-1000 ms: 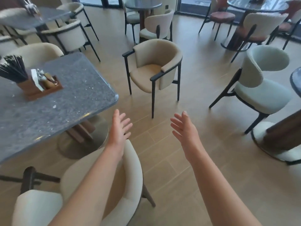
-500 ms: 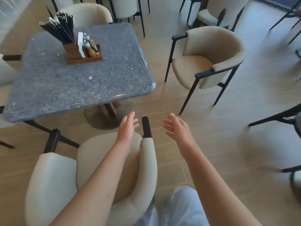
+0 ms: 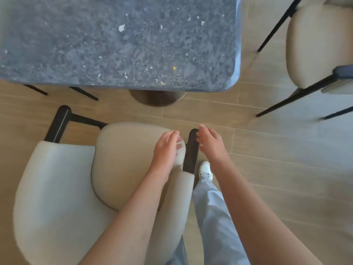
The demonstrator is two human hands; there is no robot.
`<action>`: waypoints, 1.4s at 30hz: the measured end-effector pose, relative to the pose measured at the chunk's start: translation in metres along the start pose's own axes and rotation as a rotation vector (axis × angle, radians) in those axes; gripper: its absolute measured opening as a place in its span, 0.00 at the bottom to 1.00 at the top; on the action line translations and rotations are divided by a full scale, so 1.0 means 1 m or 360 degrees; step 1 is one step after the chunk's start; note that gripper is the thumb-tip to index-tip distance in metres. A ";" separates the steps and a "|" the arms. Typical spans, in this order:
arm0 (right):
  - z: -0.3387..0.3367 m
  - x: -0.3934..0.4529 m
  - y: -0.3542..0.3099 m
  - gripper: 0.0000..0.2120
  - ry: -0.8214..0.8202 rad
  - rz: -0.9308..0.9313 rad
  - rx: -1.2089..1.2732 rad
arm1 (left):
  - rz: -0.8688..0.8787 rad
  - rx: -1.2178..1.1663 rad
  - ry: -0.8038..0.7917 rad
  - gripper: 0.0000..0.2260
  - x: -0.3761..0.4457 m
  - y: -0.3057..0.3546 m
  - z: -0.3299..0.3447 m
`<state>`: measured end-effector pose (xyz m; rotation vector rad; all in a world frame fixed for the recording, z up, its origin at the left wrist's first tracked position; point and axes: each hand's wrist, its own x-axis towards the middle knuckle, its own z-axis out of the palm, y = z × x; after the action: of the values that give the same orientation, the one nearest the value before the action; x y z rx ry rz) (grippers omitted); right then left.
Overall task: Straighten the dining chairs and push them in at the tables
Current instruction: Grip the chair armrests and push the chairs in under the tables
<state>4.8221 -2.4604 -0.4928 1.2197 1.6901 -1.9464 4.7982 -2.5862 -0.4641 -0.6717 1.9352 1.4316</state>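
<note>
The fingers of the left hand (image 3: 165, 150) are loosely bent and hold nothing; they hang over the front right corner of the seat cushion (image 3: 124, 159) of a cream armchair (image 3: 57, 188). Whether their tips touch the fabric cannot be told. The fingers of the right hand (image 3: 211, 144) are also relaxed and slightly curled, grasping nothing; their tips lie against or just beside the far end of the chair's dark wooden armrest (image 3: 191, 150), which runs between the two hands.

Below the left wrist, the armrest's dark wood gives way to the cream padded arm and then the curved backrest, which wraps round to the left. At the far left of the chair, its other dark armrest (image 3: 60, 123) stands well apart from both hands.

Under the right forearm, a leg in light grey trousers (image 3: 214, 217) ends in a white shoe (image 3: 206, 169) on the floor, just beside the chair's right arm.

Beyond the fingertips lies a strip of wood-look floor (image 3: 267, 169), then the round metal base (image 3: 157, 98) of a table. Its speckled dark stone top (image 3: 114, 44) fills the upper part of the view; the armchair's seat front stops short of the table edge, so the chair is not pushed in.

Far to the right of the right hand, a second beige chair (image 3: 315, 44) with thin black legs stands beside the table's corner.
</note>
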 end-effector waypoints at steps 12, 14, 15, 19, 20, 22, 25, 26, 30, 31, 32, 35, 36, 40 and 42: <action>-0.001 0.063 0.051 0.21 -0.0055 0.0287 -0.0373 | -0.0102 0.0326 0.0010 0.13 0.077 -0.026 0.043; 0.002 0.067 0.052 0.19 -0.0100 0.0314 -0.0365 | -0.0158 0.0402 -0.0057 0.15 0.082 -0.030 0.045; 0.003 0.069 0.053 0.18 -0.0107 0.0317 -0.0373 | -0.0195 0.0443 -0.0116 0.17 0.084 -0.032 0.046; 0.005 0.076 0.060 0.11 -0.0057 0.0238 -0.0384 | -0.0273 0.0396 -0.0156 0.18 0.093 -0.039 0.049; 0.005 0.077 0.063 0.12 -0.0032 0.0234 -0.0381 | -0.0278 0.0382 -0.0138 0.17 0.097 -0.041 0.050; 0.009 0.078 0.065 0.16 -0.0029 0.0218 -0.0405 | -0.0283 0.0337 -0.0079 0.16 0.100 -0.046 0.049; 0.011 0.080 0.062 0.19 -0.0027 0.0203 -0.0410 | -0.0271 0.0278 -0.0051 0.16 0.103 -0.046 0.050; 0.012 0.082 0.058 0.18 -0.0040 0.0200 -0.0421 | -0.0258 0.0258 -0.0036 0.16 0.105 -0.044 0.050; 0.026 0.099 0.042 0.22 -0.0084 0.0163 -0.0496 | -0.0241 0.0176 0.0054 0.18 0.122 -0.031 0.040; 0.031 0.103 0.038 0.24 -0.0093 0.0146 -0.0520 | -0.0232 0.0167 0.0065 0.18 0.127 -0.028 0.037; 0.036 0.107 0.033 0.25 -0.0102 0.0133 -0.0547 | -0.0216 0.0154 0.0080 0.18 0.132 -0.024 0.034; 0.050 0.117 0.017 0.23 -0.0126 0.0087 -0.0611 | -0.0187 0.0122 0.0129 0.17 0.146 -0.014 0.023; 0.054 0.118 0.013 0.23 -0.0138 0.0078 -0.0615 | -0.0174 0.0117 0.0144 0.16 0.149 -0.012 0.020; 0.062 0.122 -0.001 0.22 -0.0165 0.0078 -0.0664 | -0.0163 0.0114 0.0129 0.17 0.157 -0.003 0.016; 0.062 0.120 -0.011 0.17 -0.0232 0.0090 -0.0701 | -0.0185 0.0107 0.0070 0.15 0.155 0.002 0.018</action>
<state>4.7176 -2.4780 -0.5768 0.9263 1.8518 -1.4791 4.6964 -2.5733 -0.5818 -0.7774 1.9356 1.2851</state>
